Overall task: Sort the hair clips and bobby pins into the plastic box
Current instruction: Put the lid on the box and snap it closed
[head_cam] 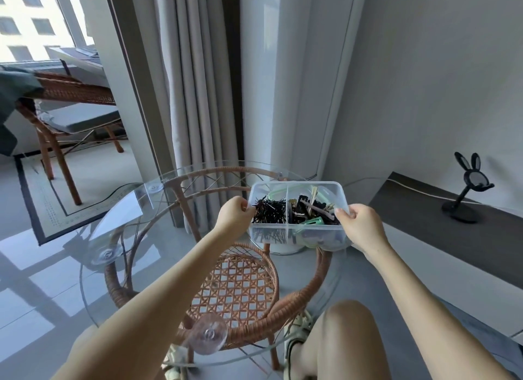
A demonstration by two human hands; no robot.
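Note:
A clear plastic box (294, 185) with dividers sits at the far right of a round glass table (119, 210). Its left compartment holds a heap of black bobby pins (268, 211). The right compartment holds several hair clips (311, 210), black, beige and mint green. My left hand (235, 215) grips the box's left rim. My right hand (358, 224) grips its right rim. Whether the box rests on the glass or is lifted a little cannot be told.
The glass top rests on a rattan frame (235, 289) with suction cups. A rattan chair (70, 119) stands at the back left, curtains (195, 82) behind the table. A dark shelf (452, 224) at the right carries a black rabbit-eared stand (467, 187). My knee (348, 331) is under the table's near edge.

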